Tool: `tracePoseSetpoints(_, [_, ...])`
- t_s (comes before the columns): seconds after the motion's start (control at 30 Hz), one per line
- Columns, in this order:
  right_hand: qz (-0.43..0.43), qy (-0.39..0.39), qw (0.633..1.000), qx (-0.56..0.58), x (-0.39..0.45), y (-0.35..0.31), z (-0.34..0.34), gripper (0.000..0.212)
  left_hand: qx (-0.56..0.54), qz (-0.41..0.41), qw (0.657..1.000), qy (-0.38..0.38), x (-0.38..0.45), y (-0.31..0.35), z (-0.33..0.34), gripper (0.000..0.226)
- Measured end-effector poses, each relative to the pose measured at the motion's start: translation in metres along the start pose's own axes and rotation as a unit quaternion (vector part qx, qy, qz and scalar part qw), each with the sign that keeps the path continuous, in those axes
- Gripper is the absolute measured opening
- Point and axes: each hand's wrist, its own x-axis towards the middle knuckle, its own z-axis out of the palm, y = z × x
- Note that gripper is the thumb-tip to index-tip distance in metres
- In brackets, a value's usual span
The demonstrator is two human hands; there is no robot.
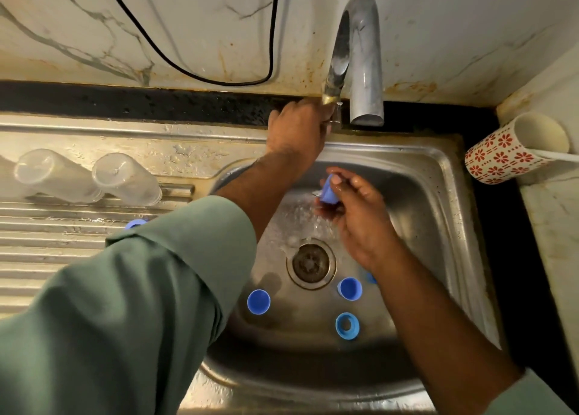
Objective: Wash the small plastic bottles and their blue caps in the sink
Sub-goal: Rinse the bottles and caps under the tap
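Observation:
My right hand (360,214) pinches a blue cap (329,192) over the steel sink (451,195), above wet splashes near the drain (310,263). At the back rim my left hand (297,129) grips the tap handle (334,117) at the base of the faucet (360,57). Three more blue caps lie in the basin: one (258,302) at the left, one (350,288) by the drain, one ring-shaped (347,326) nearer me. Another blue piece (371,278) peeks out under my right forearm. Two clear plastic bottles (56,176) (127,178) lie on the drainboard, and a blue cap (135,223) shows at my left sleeve's edge.
The ribbed drainboard (47,236) stretches left of the basin. A red-patterned white mug (513,148) lies on its side at the right counter corner. A black cable (194,73) hangs along the marble wall behind the sink.

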Motion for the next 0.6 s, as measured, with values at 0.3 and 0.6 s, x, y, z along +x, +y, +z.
tracePoseSetpoints(0.3, [-0.217,0.004,0.794,-0.568,0.006,0.027,-0.032,0.027,0.029,-0.051,0.995,-0.08,-0.118,-0.069,0.028,0.048])
tracePoseSetpoints(0.6, [-0.09,-0.106,0.724,-0.676,-0.02,0.046,-0.004,0.028,0.038,-0.092,0.993,0.062,-0.252,-0.154,-0.021,0.049])
